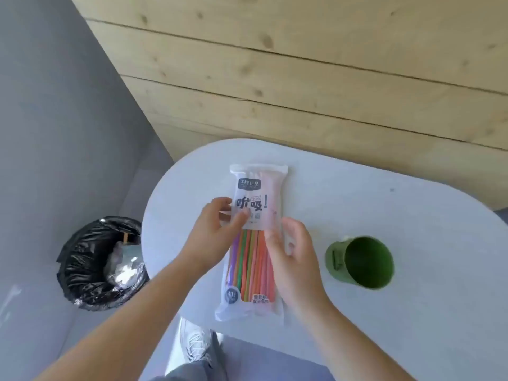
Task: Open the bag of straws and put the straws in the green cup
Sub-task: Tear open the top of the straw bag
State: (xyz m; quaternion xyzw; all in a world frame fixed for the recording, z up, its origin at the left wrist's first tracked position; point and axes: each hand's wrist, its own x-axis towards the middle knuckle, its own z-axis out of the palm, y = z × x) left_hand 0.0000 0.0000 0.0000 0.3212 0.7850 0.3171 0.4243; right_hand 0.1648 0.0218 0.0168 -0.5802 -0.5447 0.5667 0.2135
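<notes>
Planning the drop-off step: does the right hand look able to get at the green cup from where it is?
Probably yes. The right hand is on the bag of straws, and only bare table lies between it and the green cup, which stands upright, mouth open.

White oval table (412, 312); straw bag (257, 188) lying flat; green cup (360, 262) upright, right.

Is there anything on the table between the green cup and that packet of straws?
Only the right hand at the bag of straws; beyond it, bare white table up to the green cup, in the head view.
</notes>
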